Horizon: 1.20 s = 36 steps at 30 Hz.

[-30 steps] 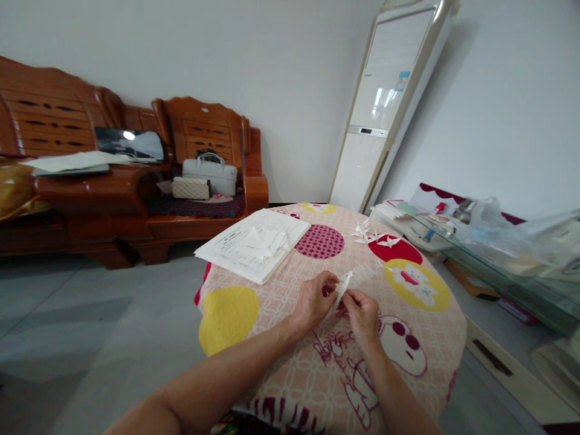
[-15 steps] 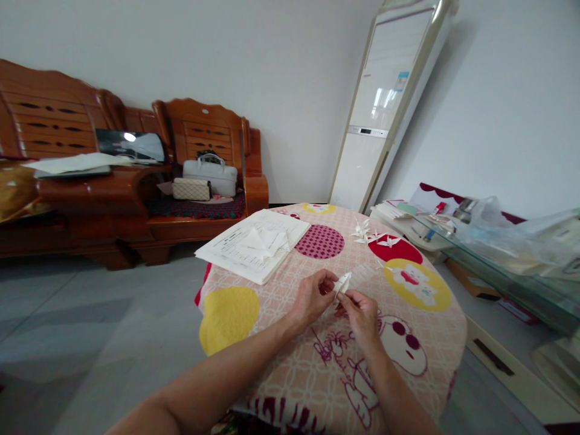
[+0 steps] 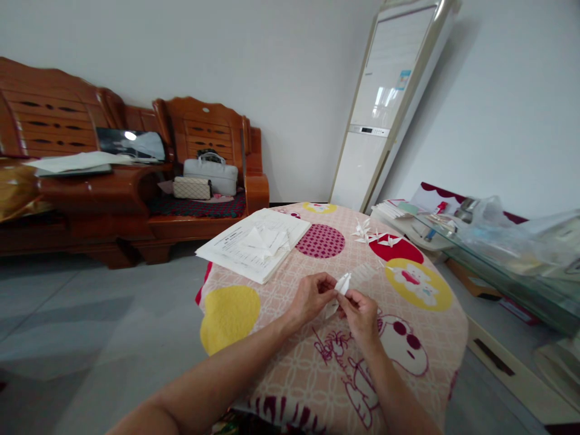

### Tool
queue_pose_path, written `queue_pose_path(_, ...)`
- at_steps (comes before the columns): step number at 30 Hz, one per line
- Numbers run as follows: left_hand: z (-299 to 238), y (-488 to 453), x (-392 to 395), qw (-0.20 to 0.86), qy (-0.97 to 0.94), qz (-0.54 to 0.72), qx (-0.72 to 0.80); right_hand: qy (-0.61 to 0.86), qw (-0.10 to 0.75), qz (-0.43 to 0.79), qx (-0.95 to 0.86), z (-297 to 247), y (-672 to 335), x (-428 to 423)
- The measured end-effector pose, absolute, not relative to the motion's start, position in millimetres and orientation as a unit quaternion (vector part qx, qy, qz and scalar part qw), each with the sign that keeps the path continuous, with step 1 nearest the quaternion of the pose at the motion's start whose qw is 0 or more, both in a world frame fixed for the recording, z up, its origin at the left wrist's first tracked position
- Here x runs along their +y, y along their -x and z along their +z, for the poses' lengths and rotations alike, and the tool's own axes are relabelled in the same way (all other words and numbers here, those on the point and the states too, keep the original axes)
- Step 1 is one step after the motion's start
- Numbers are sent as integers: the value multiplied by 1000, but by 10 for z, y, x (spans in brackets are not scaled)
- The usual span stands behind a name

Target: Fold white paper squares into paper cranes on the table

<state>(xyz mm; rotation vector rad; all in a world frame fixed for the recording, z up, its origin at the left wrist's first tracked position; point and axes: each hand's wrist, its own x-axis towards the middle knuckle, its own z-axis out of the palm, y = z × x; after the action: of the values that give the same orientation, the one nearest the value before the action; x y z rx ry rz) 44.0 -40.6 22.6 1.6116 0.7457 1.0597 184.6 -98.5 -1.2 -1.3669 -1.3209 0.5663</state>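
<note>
Between my two hands, above the middle of the table, is a small piece of folded white paper point(image 3: 343, 284). My left hand point(image 3: 316, 295) pinches it from the left with thumb and fingers. From the right, my right hand point(image 3: 360, 311) grips its lower part, the fingertips close to those of the left. A pointed tip stands up away from me, and another part of the paper shows below the fingers. Beyond my hands, several folded paper cranes point(image 3: 362, 231) sit near the red circle of the tablecloth point(image 3: 281, 326).
A stack of printed sheets point(image 3: 240, 248) with folded paper pieces point(image 3: 263, 241) on top lies at the table's left. A glass-topped stand point(image 3: 512, 284) with plastic bags stands at right. Behind are wooden chairs point(image 3: 203, 133) with bags and a tall air conditioner point(image 3: 362, 163).
The folded paper has turned in my fingers: a part of it now shows below my hands, and its upper tip looks more spread. Both hands stay nearly in place.
</note>
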Motion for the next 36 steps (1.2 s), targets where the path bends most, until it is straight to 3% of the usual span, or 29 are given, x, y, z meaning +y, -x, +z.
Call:
queue_pose_path(6, 245, -423, -423, 499, -664, 458, 317, 551, 510, 50, -659, 16, -1805, -1009)
queue_pose_path(11, 239, -414, -409, 526, -644, 489, 263, 515, 538, 0, -667, 102, -1795, -1032)
queue_pose_path(18, 242, -418, -371, 612, -589, 489, 197, 494, 576, -2, -651, 151, -1798, -1048)
queue_pose_path(36, 256, -442, -385, 660, -544, 479, 198, 565, 605, 152, -540, 114, -1786, -1025)
